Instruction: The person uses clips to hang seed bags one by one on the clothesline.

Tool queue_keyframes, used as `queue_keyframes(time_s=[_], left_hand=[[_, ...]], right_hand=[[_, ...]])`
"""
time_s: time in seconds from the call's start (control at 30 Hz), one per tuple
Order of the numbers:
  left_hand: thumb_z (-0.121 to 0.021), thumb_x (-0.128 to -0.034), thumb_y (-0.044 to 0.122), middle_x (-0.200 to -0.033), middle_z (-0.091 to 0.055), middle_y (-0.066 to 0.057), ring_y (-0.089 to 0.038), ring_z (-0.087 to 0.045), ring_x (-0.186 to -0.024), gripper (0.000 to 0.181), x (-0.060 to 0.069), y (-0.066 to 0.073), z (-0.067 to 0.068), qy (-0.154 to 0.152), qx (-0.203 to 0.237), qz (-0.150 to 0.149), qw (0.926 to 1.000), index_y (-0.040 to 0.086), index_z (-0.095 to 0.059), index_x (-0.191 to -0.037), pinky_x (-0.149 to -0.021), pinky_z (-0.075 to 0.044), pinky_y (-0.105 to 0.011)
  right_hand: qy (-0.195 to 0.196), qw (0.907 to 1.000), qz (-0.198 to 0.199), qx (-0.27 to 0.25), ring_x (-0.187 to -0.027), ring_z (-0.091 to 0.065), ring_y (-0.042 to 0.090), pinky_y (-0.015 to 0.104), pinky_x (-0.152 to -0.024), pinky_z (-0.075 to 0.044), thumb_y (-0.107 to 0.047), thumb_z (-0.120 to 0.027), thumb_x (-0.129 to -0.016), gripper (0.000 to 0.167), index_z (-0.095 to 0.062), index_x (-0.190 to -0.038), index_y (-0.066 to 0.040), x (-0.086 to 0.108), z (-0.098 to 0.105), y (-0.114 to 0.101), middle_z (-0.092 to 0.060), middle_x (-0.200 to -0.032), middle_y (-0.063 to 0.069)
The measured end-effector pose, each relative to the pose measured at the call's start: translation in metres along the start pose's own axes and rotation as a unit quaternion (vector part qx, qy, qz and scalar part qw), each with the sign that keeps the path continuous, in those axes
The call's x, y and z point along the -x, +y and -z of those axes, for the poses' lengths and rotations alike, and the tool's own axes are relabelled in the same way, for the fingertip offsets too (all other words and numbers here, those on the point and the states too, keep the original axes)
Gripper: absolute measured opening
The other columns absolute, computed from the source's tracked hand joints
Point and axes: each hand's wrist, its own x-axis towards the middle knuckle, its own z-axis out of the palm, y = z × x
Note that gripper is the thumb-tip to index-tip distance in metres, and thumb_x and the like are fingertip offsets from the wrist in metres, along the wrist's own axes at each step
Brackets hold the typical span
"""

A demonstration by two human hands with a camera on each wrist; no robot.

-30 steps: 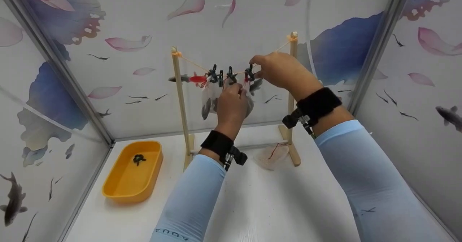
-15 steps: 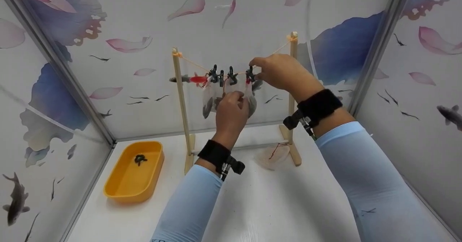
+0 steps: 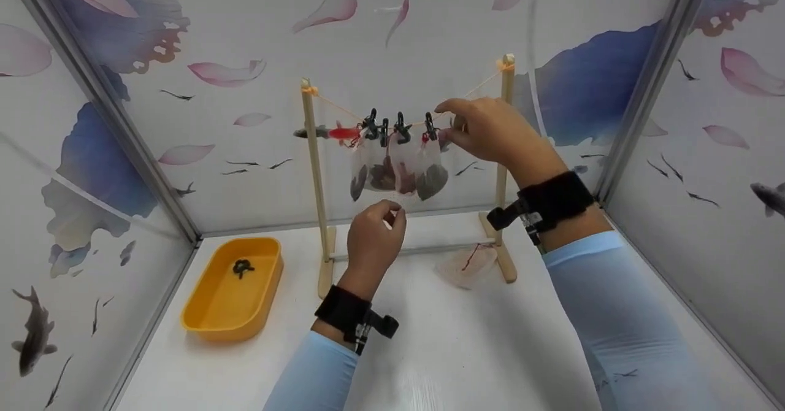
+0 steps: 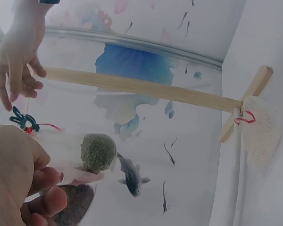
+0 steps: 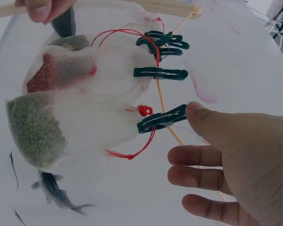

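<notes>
A cord (image 3: 336, 103) strung between two wooden posts carries several dark green clothespins. From it hang see-through drawstring bags with red strings; one holds green beans (image 5: 35, 129), one reddish grains (image 5: 42, 77). My right hand (image 3: 493, 134) is beside the rightmost clothespin (image 5: 162, 118), fingers spread and loosely bent, the thumb tip at the pin's end in the right wrist view. Below the bags and apart from them, my left hand (image 3: 375, 239) hovers with loosely curled fingers and nothing between them.
A yellow tray (image 3: 195, 310) at the left contains a dark green clothespin (image 3: 243, 268). Another drawstring bag (image 3: 467, 268) with pale contents lies at the foot of the right wooden post (image 3: 508, 110). Patterned panels enclose the white table (image 3: 441, 343).
My left hand has come away from the bags, down and to the left. The right hand has loosened from the rightmost clothespin, which stays on the cord with its bag.
</notes>
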Motion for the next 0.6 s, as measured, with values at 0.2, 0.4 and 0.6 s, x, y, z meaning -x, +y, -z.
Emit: queue_keyframes(time_s=[0.2,0.4,0.6], left_hand=[[-0.078,-0.1055,0.019,-0.079,-0.078,0.000,-0.010,-0.063,-0.064,0.011,0.023,-0.027,0.014,0.010,0.011,0.056,0.9983,0.011,-0.086,-0.105,-0.057,-0.048,-0.029],[-0.078,-0.1054,0.018,-0.078,-0.077,0.001,-0.011,-0.065,-0.067,0.011,0.042,-0.054,0.025,0.025,0.027,0.097,0.9945,0.011,-0.086,-0.106,-0.061,-0.053,-0.031],[-0.078,-0.1066,0.021,-0.079,-0.076,0.002,-0.011,-0.065,-0.071,0.013,0.059,-0.068,0.036,0.031,0.029,0.129,0.9908,0.011,-0.086,-0.111,-0.065,-0.054,-0.031]], right_hand=[[0.056,0.9944,-0.009,-0.090,-0.090,-0.081,0.029,0.050,-0.082,-0.065,-0.029,-0.075,-0.113,0.035,-0.076,-0.143,-0.012,0.029,-0.014,0.007,-0.087,-0.101,0.012],[0.089,0.9837,-0.050,-0.148,-0.095,-0.082,0.032,0.055,-0.086,-0.066,-0.032,-0.073,-0.114,0.032,-0.080,-0.137,-0.011,0.068,-0.046,0.018,-0.086,-0.102,0.011],[0.104,0.9734,-0.100,-0.178,-0.092,-0.082,0.034,0.053,-0.084,-0.066,-0.027,-0.073,-0.114,0.028,-0.081,-0.133,-0.008,0.108,-0.088,0.032,-0.086,-0.102,0.012]])
